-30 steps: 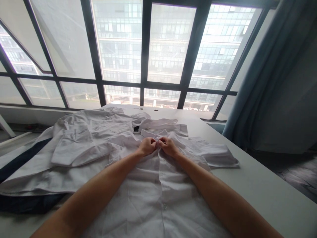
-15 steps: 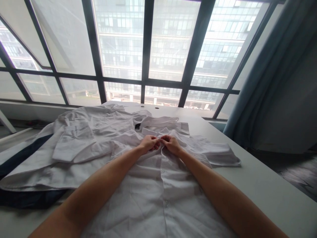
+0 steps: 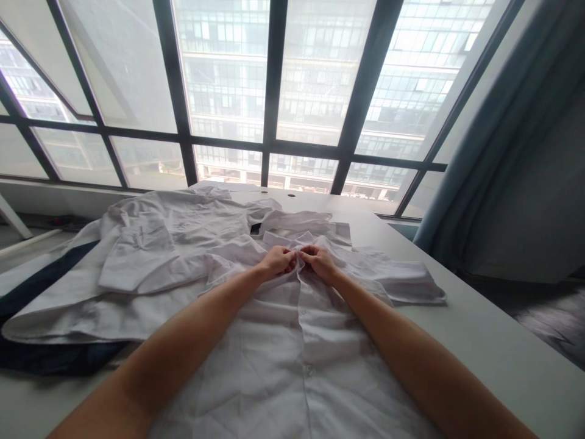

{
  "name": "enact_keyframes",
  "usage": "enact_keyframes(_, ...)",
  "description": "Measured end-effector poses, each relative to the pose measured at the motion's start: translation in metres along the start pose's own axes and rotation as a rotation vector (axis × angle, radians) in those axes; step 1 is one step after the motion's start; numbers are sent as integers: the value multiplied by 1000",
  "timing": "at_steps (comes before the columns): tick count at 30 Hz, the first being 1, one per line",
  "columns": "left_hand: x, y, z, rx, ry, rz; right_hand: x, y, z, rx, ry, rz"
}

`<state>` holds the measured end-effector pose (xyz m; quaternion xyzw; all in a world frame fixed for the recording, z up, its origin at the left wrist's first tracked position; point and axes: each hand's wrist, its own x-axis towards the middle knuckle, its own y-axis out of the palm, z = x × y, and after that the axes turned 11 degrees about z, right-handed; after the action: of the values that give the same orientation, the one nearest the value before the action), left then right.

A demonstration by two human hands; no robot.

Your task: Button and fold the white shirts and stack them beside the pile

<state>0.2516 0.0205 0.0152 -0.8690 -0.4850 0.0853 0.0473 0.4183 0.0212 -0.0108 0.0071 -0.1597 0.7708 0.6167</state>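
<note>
Fingers (image 3: 289,263) of the left hand (image 3: 275,262) bent in and closed to a pinch, cloth of the white shirt (image 3: 269,350) between them near the neck. Right hand (image 3: 320,264) much the same, thumb and fingertips drawn together on the facing edge. The two pinches nearly meet; whether a button sits between them, cannot tell.

Step in hand, as I read it: close work at the top of the front opening. Next move from this hold would call for small fingertip shifts, both edges kept level and lightly taut.

Shirt lies front up on the white table (image 3: 493,332), directly before the person. Long axis runs near to far, bearing slightly left with distance; body nearest, collar (image 3: 298,241) pointing windowward. Front seam follows that line, a button (image 3: 308,370) showing low on it. One sleeve (image 3: 411,281) spreads out to the right.

Left side: second white garment (image 3: 183,228), rumpled, broad, with dark cloth (image 3: 59,360) partly under it.

Beyond the collar, more pale folded cloth (image 3: 297,221). Farther, dark window frame (image 3: 270,91); at right, blue-grey curtain (image 3: 475,164).
</note>
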Motion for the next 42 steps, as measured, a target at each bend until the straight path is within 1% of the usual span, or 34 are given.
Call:
enact_keyframes(5, 2, -1, 0, -7, -9, -17, -1, 1, 0, -4, -18, 21)
enact_keyframes(12, 3, -1, 2, -7, -4, -20, 0, 3, -2, -79, -72, -54)
enact_keyframes(23, -1, 0, -2, -14, -7, -22, 1, 4, -7, -212, -132, -73)
enact_keyframes(29, -2, -1, -5, -55, -38, 13, 2, 8, -11, -282, -171, -101)
enact_keyframes(34, -3, -2, -4, -89, -26, 42, -1, 11, -7, -339, -195, -105)
enact_keyframes(39, 0, -3, 0, -48, -10, 21, -4, 12, 0, -399, -187, -90)
enact_keyframes(42, 2, -4, 1, -62, -5, 9, -5, 13, 2, -404, -183, -81)
